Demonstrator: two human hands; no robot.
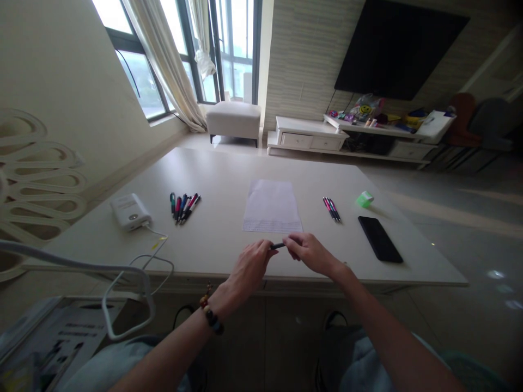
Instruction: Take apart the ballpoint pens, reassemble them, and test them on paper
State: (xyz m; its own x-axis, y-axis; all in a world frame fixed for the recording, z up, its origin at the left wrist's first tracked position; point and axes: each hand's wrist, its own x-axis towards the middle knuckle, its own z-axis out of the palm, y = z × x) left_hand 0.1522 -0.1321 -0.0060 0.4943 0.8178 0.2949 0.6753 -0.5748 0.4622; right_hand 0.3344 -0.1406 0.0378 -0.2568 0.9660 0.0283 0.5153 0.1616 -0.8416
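Between my two hands, just above the near edge of the table, is a dark pen (278, 246). My left hand (254, 261) pinches one end of it, and a beaded bracelet circles that wrist. At the other end, the fingers of my right hand (304, 250) are closed on the pen. A sheet of paper (272, 204) with lines of writing along its near edge lies just beyond my hands. Several pens (184, 207) lie in a group to the left, and a smaller bunch of pens (332, 209) lies right of the paper.
A black phone (379, 239) and a small green item (365, 199) lie on the table's right side (425, 261). At the left stands a white power bank-like box (129, 211) with a white cable (157, 256). A white curved bar (73, 265) crosses the lower left.
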